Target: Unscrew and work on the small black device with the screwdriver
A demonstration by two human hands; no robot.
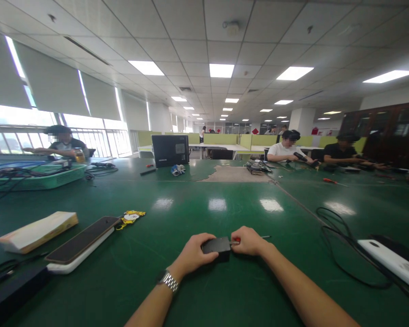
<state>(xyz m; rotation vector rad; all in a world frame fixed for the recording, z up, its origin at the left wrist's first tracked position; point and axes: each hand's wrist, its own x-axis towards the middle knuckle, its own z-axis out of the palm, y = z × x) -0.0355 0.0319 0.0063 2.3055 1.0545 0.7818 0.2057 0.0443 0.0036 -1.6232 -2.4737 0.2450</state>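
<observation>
My left hand (197, 252) is wrapped round a small black box (221, 247), thumb along its near side and fingers over the far edge. A metal-banded watch (170, 281) is on that wrist. At the box's right end my right hand (247, 242) is closed on a screwdriver with a red part (237, 239) between the fingers. A short metallic piece shows between these fingers and the box. Beyond the knuckles a thin metal shaft (266, 236) sticks out to the right. Most of the screwdriver is hidden by the hand.
To the left lie a paper block (37, 231), a phone (83, 238) on a white case and a yellow trinket (132, 218). Black cable (341, 268) and a white device (391, 263) are at right. Farther off: a green basket (51, 179), a monitor (170, 151), several people.
</observation>
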